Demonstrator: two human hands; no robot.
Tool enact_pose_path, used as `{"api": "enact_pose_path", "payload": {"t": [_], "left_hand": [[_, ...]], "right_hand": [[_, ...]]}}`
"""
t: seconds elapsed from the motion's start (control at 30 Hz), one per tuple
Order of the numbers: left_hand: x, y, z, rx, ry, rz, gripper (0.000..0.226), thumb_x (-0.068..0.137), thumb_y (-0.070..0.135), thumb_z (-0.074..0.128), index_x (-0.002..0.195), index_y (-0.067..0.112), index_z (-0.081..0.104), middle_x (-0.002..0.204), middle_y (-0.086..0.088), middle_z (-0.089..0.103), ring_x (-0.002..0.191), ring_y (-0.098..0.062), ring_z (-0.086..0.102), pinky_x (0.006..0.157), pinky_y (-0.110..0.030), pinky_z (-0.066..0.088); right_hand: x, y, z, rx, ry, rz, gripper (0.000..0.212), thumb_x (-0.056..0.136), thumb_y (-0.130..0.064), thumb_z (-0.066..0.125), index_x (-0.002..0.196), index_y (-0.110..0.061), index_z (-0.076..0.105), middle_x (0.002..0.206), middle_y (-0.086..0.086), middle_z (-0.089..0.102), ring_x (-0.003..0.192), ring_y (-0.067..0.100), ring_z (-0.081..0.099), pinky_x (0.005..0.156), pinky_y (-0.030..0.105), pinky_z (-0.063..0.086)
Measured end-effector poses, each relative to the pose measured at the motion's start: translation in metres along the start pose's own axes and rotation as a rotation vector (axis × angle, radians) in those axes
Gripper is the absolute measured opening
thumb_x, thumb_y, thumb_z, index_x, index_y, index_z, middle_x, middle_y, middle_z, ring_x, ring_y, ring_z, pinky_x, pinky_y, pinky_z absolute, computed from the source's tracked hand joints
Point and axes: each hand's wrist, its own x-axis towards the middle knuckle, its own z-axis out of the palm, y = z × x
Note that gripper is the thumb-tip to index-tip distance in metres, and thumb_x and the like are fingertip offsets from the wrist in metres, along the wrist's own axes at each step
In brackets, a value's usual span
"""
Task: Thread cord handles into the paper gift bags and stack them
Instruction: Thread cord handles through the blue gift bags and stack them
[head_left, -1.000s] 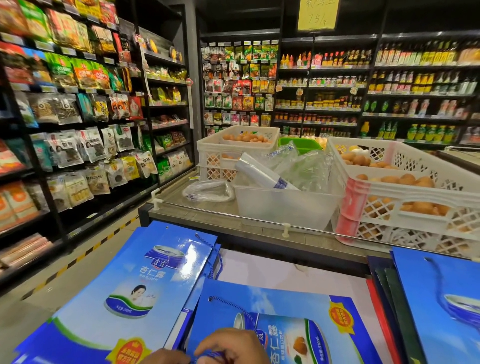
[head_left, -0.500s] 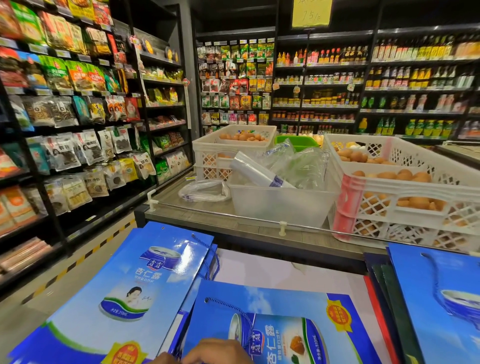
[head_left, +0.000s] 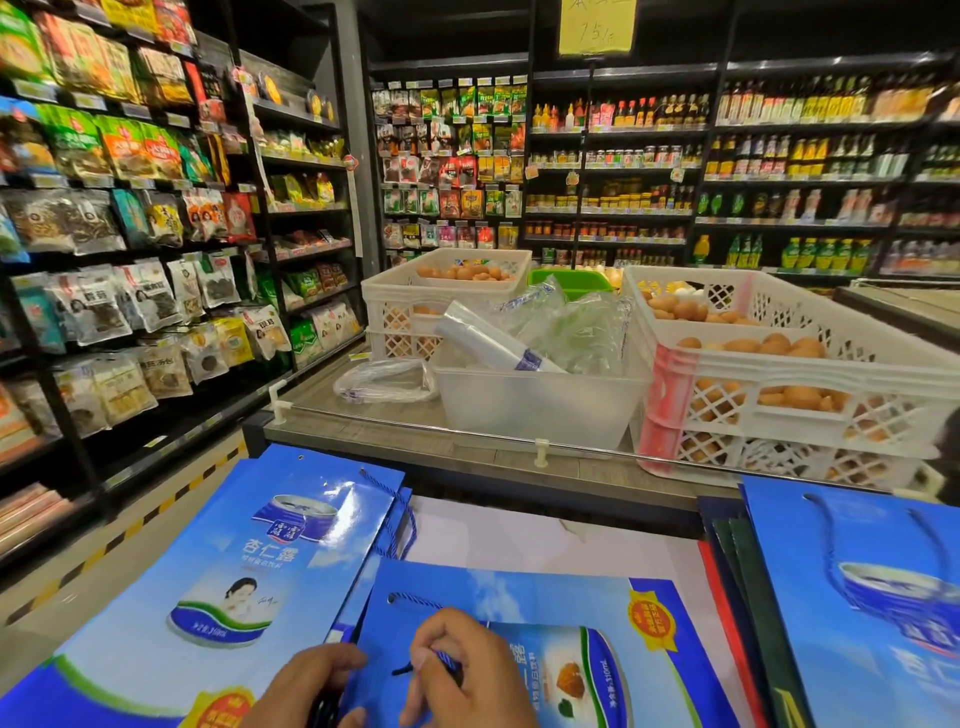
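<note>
Both hands have risen further into view since a second ago. The right hand (head_left: 462, 670) pinches the blue cord (head_left: 441, 660) over the middle bag (head_left: 519, 603); the left hand (head_left: 311, 686) curls at its edge, grip unclear. One cord end is threaded. Stacks (head_left: 249, 551) flank it.

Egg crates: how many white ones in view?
2. One white crate at right on the counter, one white crate further back at left of the clear bin. More may be hidden behind.

Left hand (head_left: 311, 686): bare, no glove, ring or watch visible. Right hand (head_left: 467, 670): bare, likewise unadorned. Wrists cut off by frame edge; no sleeve visible.
</note>
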Motion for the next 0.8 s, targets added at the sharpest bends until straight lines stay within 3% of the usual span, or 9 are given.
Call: {"api": "enact_pose_path", "payload": {"t": [0.07,0.17,0.23,0.43,0.53,0.63,0.7,0.77,0.8], "left_hand": [[-0.086,0.107,0.035,0.069,-0.036,0.186,0.039,0.057,0.018,0.096,0.088,0.033,0.078,0.092,-0.001,0.076,0.082,-0.023,0.073,0.079,-0.03,0.06],[-0.11,0.166,0.051,0.046,-0.036,0.222,0.047,0.054,0.013,0.086,0.1,0.019,0.076,0.085,-0.009,0.074,0.068,-0.027,0.069,0.074,-0.034,0.056],[-0.099,0.168,0.049,-0.002,-0.088,0.172,0.055,0.056,0.006,0.087,0.108,0.013,0.071,0.078,-0.013,0.071,0.062,-0.025,0.063,0.067,-0.032,0.054],[-0.095,0.169,0.052,0.108,-0.122,0.155,0.06,0.072,0.018,0.089,0.125,0.026,0.062,0.061,-0.005,0.066,0.058,-0.013,0.061,0.06,-0.019,0.045],[-0.104,0.16,0.054,0.032,-0.119,0.143,0.045,0.083,0.0,0.082,0.119,0.021,0.066,0.062,-0.008,0.067,0.058,-0.016,0.064,0.059,-0.019,0.05],[-0.107,0.155,0.061,0.031,0.005,0.182,0.034,0.071,0.027,0.091,0.101,0.035,0.077,0.068,-0.014,0.069,0.059,-0.02,0.064,0.062,-0.022,0.052],[-0.112,0.153,0.065,0.097,0.043,0.234,0.029,0.071,0.024,0.092,0.088,0.041,0.075,0.066,-0.011,0.068,0.059,-0.019,0.064,0.062,-0.022,0.051],[-0.117,0.152,0.064,0.152,0.033,0.258,0.033,0.07,0.022,0.095,0.087,0.042,0.075,0.062,-0.003,0.066,0.056,-0.015,0.062,0.059,-0.02,0.048],[-0.123,0.156,0.063,0.159,0.009,0.238,0.035,0.064,0.04,0.097,0.091,0.042,0.075,0.063,-0.003,0.065,0.058,-0.015,0.062,0.06,-0.021,0.048]], "right_hand": [[0.002,0.001,0.0,0.048,0.005,0.043,0.022,0.098,-0.01,0.053,0.087,-0.02,0.07,0.076,0.016,0.075,0.061,0.017,0.068,0.065,0.026,0.055],[0.006,0.004,-0.002,0.099,0.03,0.088,0.032,0.1,-0.009,0.055,0.086,-0.026,0.078,0.081,0.011,0.078,0.081,0.031,0.076,0.072,0.037,0.063],[0.005,0.001,-0.004,0.143,0.016,0.116,0.029,0.1,-0.007,0.058,0.087,-0.022,0.08,0.084,0.011,0.079,0.083,0.031,0.077,0.076,0.039,0.063],[0.006,-0.003,-0.007,0.206,0.03,0.215,0.01,0.092,-0.004,0.071,0.091,-0.009,0.079,0.087,0.012,0.08,0.084,0.028,0.078,0.082,0.036,0.063],[0.006,-0.004,-0.009,0.221,0.029,0.202,0.005,0.085,-0.006,0.079,0.088,-0.011,0.08,0.086,0.013,0.08,0.084,0.029,0.079,0.081,0.036,0.063],[0.007,-0.002,-0.01,0.218,0.046,0.191,0.008,0.083,-0.004,0.081,0.088,-0.009,0.08,0.084,0.013,0.08,0.081,0.03,0.078,0.077,0.035,0.063],[0.007,-0.001,-0.009,0.218,0.066,0.182,0.006,0.084,-0.002,0.078,0.087,-0.006,0.079,0.082,0.015,0.079,0.078,0.032,0.078,0.073,0.035,0.062],[0.008,0.0,-0.008,0.222,0.088,0.167,0.006,0.087,-0.001,0.074,0.085,-0.005,0.078,0.079,0.018,0.077,0.073,0.032,0.076,0.068,0.035,0.06],[0.009,0.001,-0.007,0.228,0.095,0.158,0.009,0.089,-0.002,0.073,0.083,-0.005,0.078,0.078,0.02,0.076,0.071,0.032,0.075,0.066,0.035,0.059]]}}
